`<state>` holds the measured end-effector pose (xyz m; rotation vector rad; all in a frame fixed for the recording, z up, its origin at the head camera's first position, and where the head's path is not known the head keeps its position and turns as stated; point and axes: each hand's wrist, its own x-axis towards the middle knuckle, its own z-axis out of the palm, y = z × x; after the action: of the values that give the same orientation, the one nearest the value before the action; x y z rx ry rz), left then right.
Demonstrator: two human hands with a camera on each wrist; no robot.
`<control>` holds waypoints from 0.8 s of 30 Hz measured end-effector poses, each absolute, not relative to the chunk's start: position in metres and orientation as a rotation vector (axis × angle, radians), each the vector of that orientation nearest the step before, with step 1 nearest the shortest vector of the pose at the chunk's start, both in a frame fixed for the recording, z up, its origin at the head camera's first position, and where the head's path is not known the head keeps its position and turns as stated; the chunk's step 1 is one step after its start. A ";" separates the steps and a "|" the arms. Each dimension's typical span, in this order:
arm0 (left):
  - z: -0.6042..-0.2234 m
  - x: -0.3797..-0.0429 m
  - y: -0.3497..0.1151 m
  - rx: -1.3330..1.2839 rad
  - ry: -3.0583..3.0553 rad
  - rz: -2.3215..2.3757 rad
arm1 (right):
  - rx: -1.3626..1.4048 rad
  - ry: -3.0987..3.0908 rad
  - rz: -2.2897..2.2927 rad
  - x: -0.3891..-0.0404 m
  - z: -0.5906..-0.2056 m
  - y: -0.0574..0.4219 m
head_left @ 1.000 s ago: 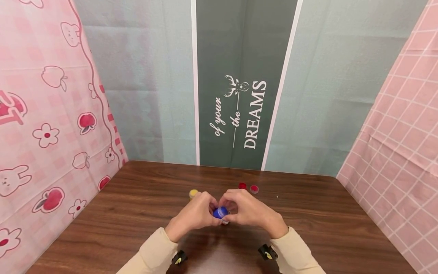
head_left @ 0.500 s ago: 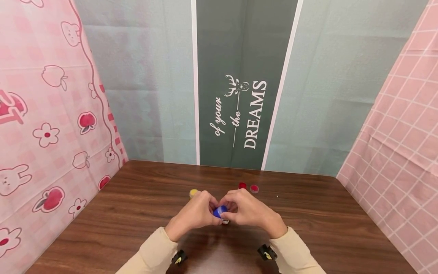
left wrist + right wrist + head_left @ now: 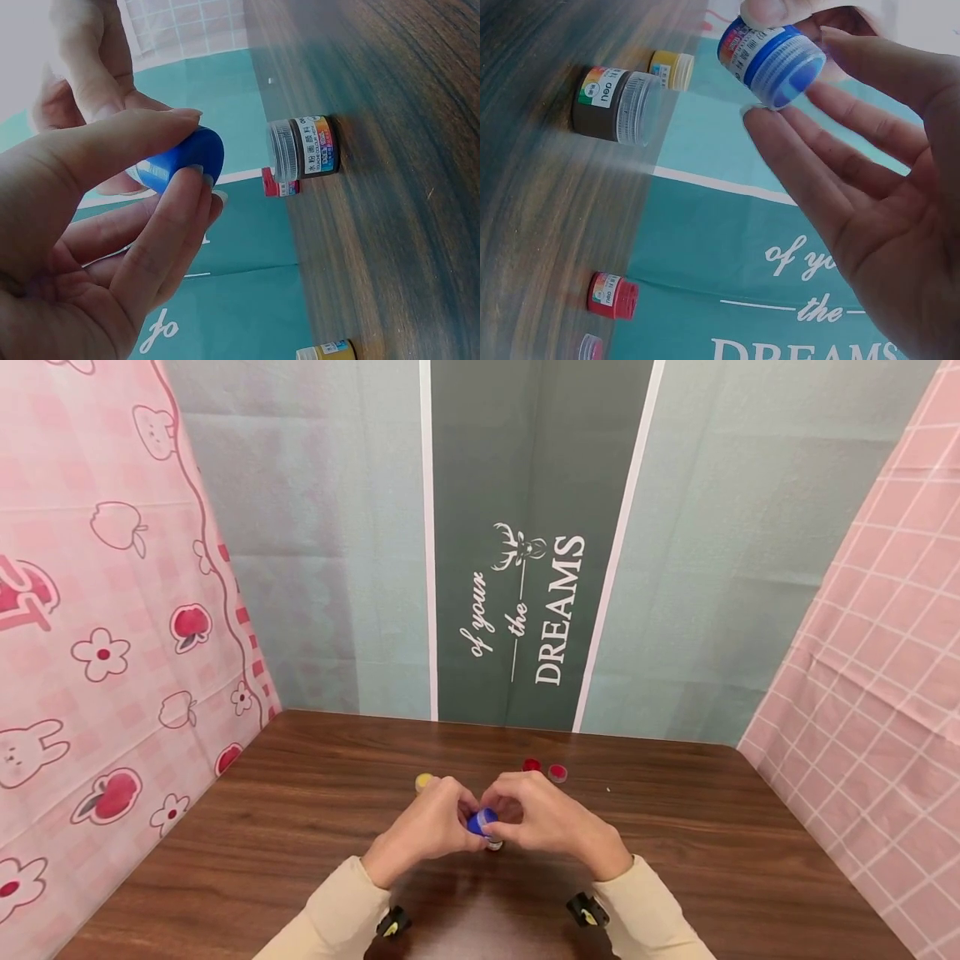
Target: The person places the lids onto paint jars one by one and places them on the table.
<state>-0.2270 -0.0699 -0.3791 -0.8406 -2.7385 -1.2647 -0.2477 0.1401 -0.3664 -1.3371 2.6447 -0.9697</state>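
A small blue paint jar is held up in front of me, tilted, by my left hand, its thumb and fingertips curled round the body. Its ridged clear lid points toward my right hand, whose thumb and fingertips pinch the lid's rim. In the left wrist view the blue jar shows its base, and the lid is mostly hidden by fingers. Just below stands a dark paint jar with a clear lid on, upright on the table and largely covered by the hands in the head view.
Farther back on the brown table stand a yellow paint jar to the left and a red paint jar to the right. A red-stained clear lid lies beside the red one. Fabric curtains hang behind and along both sides.
My right fingers and thumb have closed in around the blue jar's lid, and the gap seen there earlier has narrowed. The jar has tipped slightly; the other jars stay put.
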 end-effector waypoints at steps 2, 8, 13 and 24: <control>-0.379 -0.227 -0.071 -0.845 -2.732 -1.260 | -1.368 2.626 -0.982 -0.248 -0.366 0.140; -0.380 -0.228 -0.072 -0.848 -2.730 -1.245 | -1.508 2.608 -0.953 -0.249 -0.366 0.140; -0.379 -0.228 -0.072 -0.845 -2.734 -1.256 | -1.554 2.548 -0.998 -0.250 -0.368 0.140; -0.381 -0.227 -0.069 -0.821 -2.736 -1.250 | -1.483 2.597 -0.961 -0.248 -0.367 0.139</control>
<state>-0.2270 -0.0691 -0.3811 -0.8215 -2.7363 -1.2498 -0.2481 0.1387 -0.3671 -1.4829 2.5966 -0.9609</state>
